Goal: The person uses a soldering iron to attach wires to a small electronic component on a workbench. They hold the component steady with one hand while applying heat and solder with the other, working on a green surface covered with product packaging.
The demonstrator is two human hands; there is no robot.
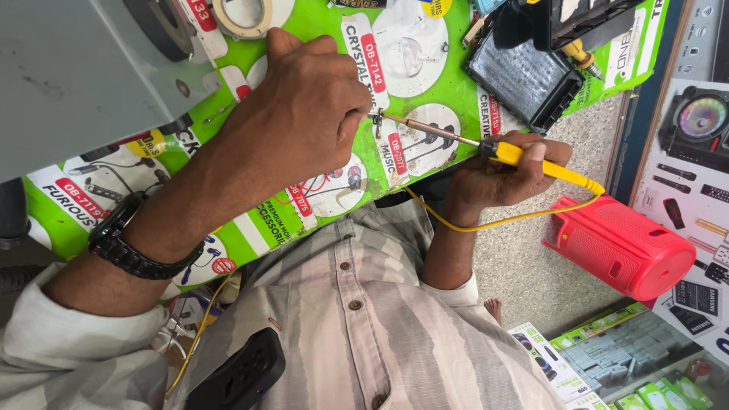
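Wearing a black wristwatch [133, 247] at the far left, forearm reaching up and across the green printed table [448, 83]. Curling the left hand [304, 114] into a closed fist, knuckles up, fingertips pinching a small dark part [377, 121] against the table; too tiny to tell what kind. Meeting that part with the thin brown metal tip of the soldering iron [486, 148], lying almost flat and pointing leftward. Gripping the iron's yellow handle in the right hand [501, 171], fingers wrapped closed underneath, thumb lying along the top. Trailing a yellow cord [493, 224] from the handle's end, looping back below the wrist. Standing just right of that, off the table, a red cylindrical speaker [623, 247].
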